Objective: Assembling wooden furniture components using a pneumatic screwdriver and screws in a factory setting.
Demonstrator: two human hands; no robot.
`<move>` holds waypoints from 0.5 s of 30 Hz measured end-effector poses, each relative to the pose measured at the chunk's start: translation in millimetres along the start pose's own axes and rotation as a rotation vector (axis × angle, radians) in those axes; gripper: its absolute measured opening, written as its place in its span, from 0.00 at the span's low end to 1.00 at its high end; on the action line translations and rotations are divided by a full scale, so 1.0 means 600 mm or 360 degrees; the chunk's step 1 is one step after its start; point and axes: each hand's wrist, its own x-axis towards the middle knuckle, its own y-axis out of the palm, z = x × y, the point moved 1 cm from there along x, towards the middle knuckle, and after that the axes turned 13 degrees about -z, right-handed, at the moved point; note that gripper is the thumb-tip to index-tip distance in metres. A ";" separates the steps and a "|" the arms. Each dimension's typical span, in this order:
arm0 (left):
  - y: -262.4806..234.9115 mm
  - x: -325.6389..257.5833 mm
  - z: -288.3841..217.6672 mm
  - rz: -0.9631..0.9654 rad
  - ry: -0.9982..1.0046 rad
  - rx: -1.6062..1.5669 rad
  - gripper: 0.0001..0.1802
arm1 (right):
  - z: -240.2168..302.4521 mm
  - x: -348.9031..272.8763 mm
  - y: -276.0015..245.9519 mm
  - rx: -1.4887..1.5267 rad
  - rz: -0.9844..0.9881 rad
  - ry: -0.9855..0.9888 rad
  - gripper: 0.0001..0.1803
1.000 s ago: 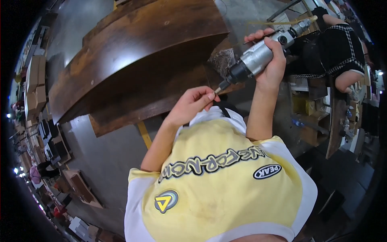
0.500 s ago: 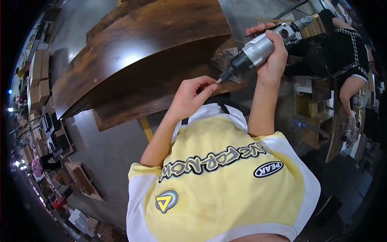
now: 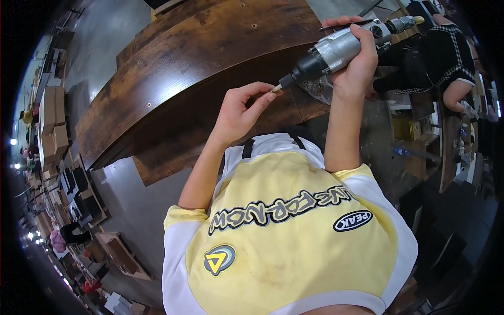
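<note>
My right hand is wrapped round a silver and black air screwdriver, a dark lever under its fingers. The tool slants down to the left. At its lower end, the thumb and forefinger of my left hand pinch a small pale metal piece, seemingly a screw, against the bit. My fingers partly cover it. Just beyond both hands lies a dark brown wood-grain furniture piece, its long upper board dotted with small holes. A lower board of the same colour shows beneath, and the bit is above it.
At the right, another person in black bends over beside wooden parts. Clear plastic wrapping lies behind the screwdriver. Cardboard boxes stand far left, with stacked dark boards nearer. A framed brown panel rests on the floor.
Both hands and the screwdriver have moved slightly farther from my body, the left hand also a little leftward. The pinch at the bit's tip holds. The view of the furniture has shifted slightly.
</note>
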 end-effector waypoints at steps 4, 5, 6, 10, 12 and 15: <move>-0.009 0.002 0.015 0.0238 -0.0249 -0.0404 0.14 | 0.001 -0.012 0.001 -0.0059 -0.0017 -0.0020 0.13; -0.011 0.000 0.016 0.0288 -0.0393 -0.0521 0.18 | 0.002 -0.020 0.004 -0.0094 -0.0070 -0.0075 0.14; -0.016 0.001 0.019 0.0297 -0.0388 -0.0517 0.18 | 0.002 -0.025 0.011 -0.0088 -0.0074 -0.0084 0.14; -0.031 0.001 0.031 0.0579 -0.0531 -0.0919 0.21 | 0.006 -0.046 0.033 -0.0027 -0.0003 -0.0180 0.14; -0.035 0.002 0.025 0.0593 -0.0544 -0.1036 0.21 | 0.009 -0.053 0.047 -0.0049 0.0018 -0.0223 0.14; -0.042 0.001 0.007 0.0431 -0.0388 -0.0668 0.19 | 0.005 -0.055 0.051 -0.0058 0.0071 -0.0267 0.15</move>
